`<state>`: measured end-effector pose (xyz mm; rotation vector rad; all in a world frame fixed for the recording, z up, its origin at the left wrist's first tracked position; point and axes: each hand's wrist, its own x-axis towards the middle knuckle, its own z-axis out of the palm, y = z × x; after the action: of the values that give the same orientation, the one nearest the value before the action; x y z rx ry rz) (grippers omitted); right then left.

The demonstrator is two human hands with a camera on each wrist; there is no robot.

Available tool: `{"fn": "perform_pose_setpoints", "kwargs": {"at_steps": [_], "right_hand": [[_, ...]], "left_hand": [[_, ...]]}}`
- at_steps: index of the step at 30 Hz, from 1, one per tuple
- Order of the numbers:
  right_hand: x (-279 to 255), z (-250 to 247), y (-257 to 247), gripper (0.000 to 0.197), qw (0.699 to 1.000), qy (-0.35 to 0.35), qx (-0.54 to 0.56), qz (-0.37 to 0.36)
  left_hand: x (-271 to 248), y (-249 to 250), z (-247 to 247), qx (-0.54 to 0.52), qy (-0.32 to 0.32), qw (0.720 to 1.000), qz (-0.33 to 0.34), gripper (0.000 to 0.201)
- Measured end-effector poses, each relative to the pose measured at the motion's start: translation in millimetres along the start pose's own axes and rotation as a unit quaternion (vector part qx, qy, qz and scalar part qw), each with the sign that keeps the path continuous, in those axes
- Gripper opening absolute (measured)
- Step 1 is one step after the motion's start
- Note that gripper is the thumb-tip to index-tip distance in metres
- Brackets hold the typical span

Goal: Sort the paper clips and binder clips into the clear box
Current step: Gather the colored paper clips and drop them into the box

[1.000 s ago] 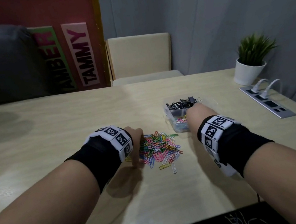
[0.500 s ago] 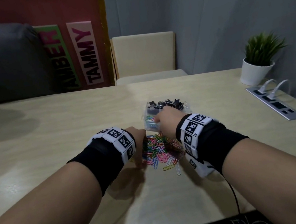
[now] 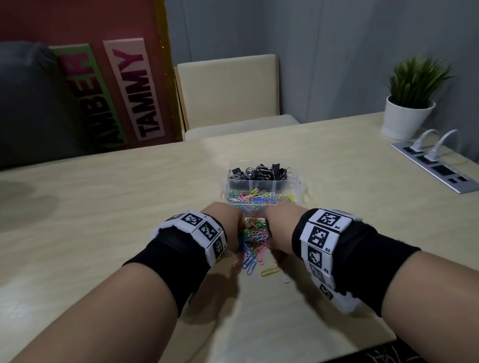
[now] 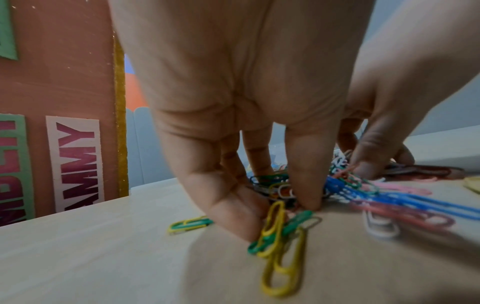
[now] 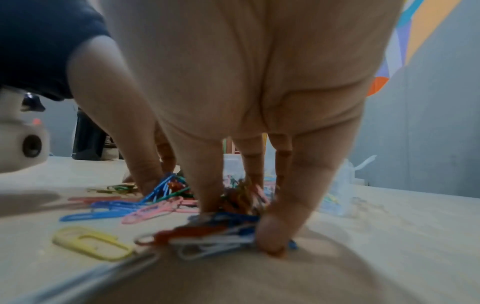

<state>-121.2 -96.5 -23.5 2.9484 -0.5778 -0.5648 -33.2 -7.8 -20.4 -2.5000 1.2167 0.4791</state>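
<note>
A clear box (image 3: 295, 186) stands on the table; black binder clips (image 3: 259, 173) fill its far compartment and coloured paper clips (image 3: 253, 199) lie in the near one. Just in front of it is a loose pile of coloured paper clips (image 3: 253, 238). My left hand (image 3: 226, 222) presses on the pile's left side and my right hand (image 3: 277, 227) on its right side. In the wrist views, the left hand's fingers (image 4: 303, 185) and the right hand's fingers (image 5: 275, 236) point straight down into the clips (image 5: 213, 232), tips on the table. Neither hand lifts anything.
A few stray clips (image 3: 269, 271) lie nearer me than the pile. A white potted plant (image 3: 407, 120) and a power strip with plugs (image 3: 436, 164) sit at the right edge. A beige chair (image 3: 230, 94) stands behind the table (image 3: 82, 225).
My right hand left the clear box, which shifted left toward the pile, and came down on the pile's right side. My left hand stayed on the left side.
</note>
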Motion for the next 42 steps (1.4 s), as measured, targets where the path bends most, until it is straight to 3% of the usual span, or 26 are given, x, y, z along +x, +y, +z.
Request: {"fn": "perform_pose_setpoints", "kwargs": {"at_steps": [4, 9, 14, 18, 21, 27, 30, 33, 36, 39, 42], "right_hand": [[1, -1, 6, 0.027, 1.000, 0.003, 0.023, 0.016], [-1, -3, 18, 0.021, 0.998, 0.035, 0.034, 0.042], [-3, -26, 30, 0.023, 0.984, 0.088, 0.143, 0.055], [2, -48, 37, 0.018, 0.952, 0.154, 0.254, 0.073], [13, -50, 39, 0.021, 0.952, 0.185, 0.224, 0.100], [16, -37, 39, 0.027, 0.962, 0.156, 0.199, 0.100], [6, -33, 37, 0.027, 0.955, 0.172, 0.222, 0.096], [-6, -30, 31, 0.027, 0.972, 0.123, 0.187, 0.076], [-16, -25, 23, 0.024, 0.992, 0.004, 0.111, 0.056], [-23, -18, 15, 0.043, 0.992, -0.088, 0.066, 0.060], [-22, -8, 11, 0.069, 0.993, -0.093, 0.042, 0.061]], "left_hand": [[3, -1, -3, 0.011, 0.039, 0.999, 0.007, 0.018], [1, -8, -6, 0.004, 0.071, 0.997, 0.010, 0.011], [-6, -18, -18, -0.044, 0.086, 0.995, 0.025, 0.028], [-12, -23, -28, -0.081, 0.091, 0.992, 0.024, 0.027], [-12, -26, -34, -0.123, 0.096, 0.988, 0.024, 0.023], [-5, -28, -42, -0.231, 0.127, 0.964, 0.014, 0.023], [1, -23, -49, -0.222, 0.163, 0.961, 0.013, 0.026], [9, -14, -54, -0.184, 0.194, 0.964, 0.005, 0.027], [16, -6, -52, -0.168, 0.195, 0.966, 0.001, 0.024], [19, -1, -48, -0.188, 0.183, 0.965, 0.010, 0.049], [17, -2, -47, -0.197, 0.194, 0.961, 0.017, 0.046]]}}
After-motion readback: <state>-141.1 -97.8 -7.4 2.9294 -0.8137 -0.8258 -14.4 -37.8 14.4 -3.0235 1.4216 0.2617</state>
